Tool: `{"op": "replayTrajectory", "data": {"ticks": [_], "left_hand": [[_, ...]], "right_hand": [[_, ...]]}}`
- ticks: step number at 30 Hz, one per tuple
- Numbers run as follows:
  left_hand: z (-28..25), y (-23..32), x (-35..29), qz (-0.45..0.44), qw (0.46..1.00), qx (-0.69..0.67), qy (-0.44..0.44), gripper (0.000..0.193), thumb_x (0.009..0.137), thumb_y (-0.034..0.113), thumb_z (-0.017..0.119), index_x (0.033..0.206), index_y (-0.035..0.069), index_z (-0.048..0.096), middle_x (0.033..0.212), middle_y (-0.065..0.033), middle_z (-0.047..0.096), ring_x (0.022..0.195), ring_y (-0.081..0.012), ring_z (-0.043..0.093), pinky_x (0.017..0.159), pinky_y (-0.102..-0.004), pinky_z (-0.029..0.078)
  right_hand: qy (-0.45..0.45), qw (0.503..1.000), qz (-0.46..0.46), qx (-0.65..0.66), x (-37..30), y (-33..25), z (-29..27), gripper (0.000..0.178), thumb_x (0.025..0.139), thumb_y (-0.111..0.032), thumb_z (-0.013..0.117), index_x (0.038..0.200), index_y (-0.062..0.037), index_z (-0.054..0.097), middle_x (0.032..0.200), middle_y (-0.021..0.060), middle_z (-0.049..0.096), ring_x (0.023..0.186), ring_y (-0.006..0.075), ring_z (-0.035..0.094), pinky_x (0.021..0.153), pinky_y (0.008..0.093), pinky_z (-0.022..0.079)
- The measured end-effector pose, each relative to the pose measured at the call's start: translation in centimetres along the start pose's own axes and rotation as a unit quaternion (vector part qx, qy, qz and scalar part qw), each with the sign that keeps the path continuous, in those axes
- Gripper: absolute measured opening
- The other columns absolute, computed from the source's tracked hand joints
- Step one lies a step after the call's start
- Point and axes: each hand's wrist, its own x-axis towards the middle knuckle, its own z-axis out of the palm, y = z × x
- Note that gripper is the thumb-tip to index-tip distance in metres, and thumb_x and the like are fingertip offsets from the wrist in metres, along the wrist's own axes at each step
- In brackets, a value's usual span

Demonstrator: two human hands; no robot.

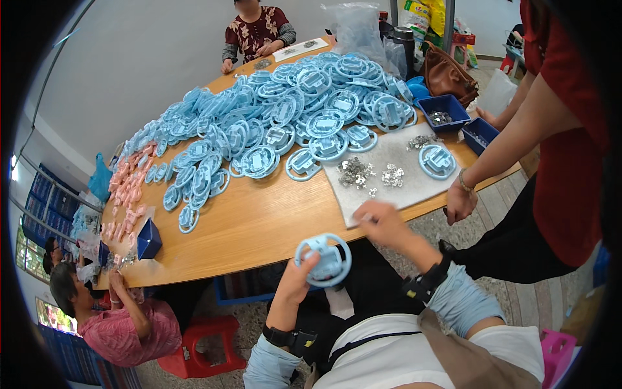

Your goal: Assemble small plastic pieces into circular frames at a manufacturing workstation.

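My left hand grips a light-blue round plastic part, an outer ring with a moulded shape across its middle, in front of the table edge. Slightly blurred, my right hand is closed at the near edge of a white mat; what its fingertips hold, if anything, is too small to make out. On the mat lie a pile of small dark metal pieces, several small silvery pieces and one more light-blue round part.
A large heap of light-blue parts covers the table's far side, with pink parts at left. Blue bins stand at right, near a standing person's arm. Other people sit at the left and far side.
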Motion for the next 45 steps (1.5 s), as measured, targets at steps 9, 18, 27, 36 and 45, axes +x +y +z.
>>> {"op": "replayTrajectory", "data": {"ticks": [9, 18, 27, 36, 45], "left_hand": [[0.8, 1.0, 2.1, 0.094, 0.956, -0.239, 0.138, 0.027, 0.082, 0.020, 0.062, 0.105, 0.012, 0.052, 0.097, -0.0043, 0.061, 0.085, -0.0171, 0.061, 0.064, -0.0308, 0.051], [0.9, -0.2, 2.8, 0.132, 0.948, -0.197, 0.213, 0.029, 0.076, 0.016, 0.068, 0.101, 0.008, 0.054, 0.093, -0.0040, 0.060, 0.084, -0.0141, 0.060, 0.068, -0.0284, 0.051], [1.1, -1.7, 2.7, 0.104, 0.965, -0.202, 0.127, 0.041, 0.075, 0.004, 0.064, 0.112, 0.007, 0.048, 0.102, -0.0044, 0.055, 0.092, -0.0137, 0.054, 0.081, -0.0285, 0.044], [0.9, -2.4, 3.1, 0.106, 0.962, -0.216, 0.131, 0.039, 0.076, 0.001, 0.061, 0.112, 0.007, 0.047, 0.101, -0.0037, 0.055, 0.095, -0.0151, 0.054, 0.080, -0.0302, 0.045], [1.2, -2.5, 2.9, 0.107, 0.957, -0.227, 0.145, 0.036, 0.077, 0.000, 0.059, 0.111, 0.008, 0.047, 0.100, -0.0033, 0.055, 0.089, -0.0145, 0.055, 0.074, -0.0295, 0.047]], "right_hand": [[0.031, 0.950, -0.090, -0.296, 3.4, 5.6, -6.5, 0.008, 0.075, -0.008, 0.057, 0.081, -0.0038, 0.061, 0.078, 0.0119, 0.052, 0.067, 0.0308, 0.056, 0.061, 0.0385, 0.044], [0.033, 0.982, -0.065, -0.175, 4.2, 2.4, -4.4, 0.007, 0.077, -0.007, 0.056, 0.079, -0.0004, 0.060, 0.074, 0.0130, 0.057, 0.063, 0.0266, 0.057, 0.057, 0.0350, 0.044], [-0.104, 0.987, -0.113, 0.045, 2.9, -1.7, 3.9, 0.014, 0.075, 0.000, 0.056, 0.089, 0.0018, 0.061, 0.078, 0.0117, 0.058, 0.070, 0.0216, 0.056, 0.062, 0.0296, 0.044], [-0.070, 0.982, -0.177, 0.006, 4.1, -0.8, 6.7, 0.016, 0.073, 0.002, 0.057, 0.088, 0.0009, 0.061, 0.080, 0.0130, 0.058, 0.072, 0.0271, 0.057, 0.061, 0.0318, 0.045], [-0.069, 0.977, -0.195, -0.059, 3.9, -1.1, 7.8, 0.018, 0.071, 0.003, 0.056, 0.088, 0.0017, 0.059, 0.083, 0.0122, 0.057, 0.074, 0.0285, 0.059, 0.064, 0.0338, 0.048]]}}
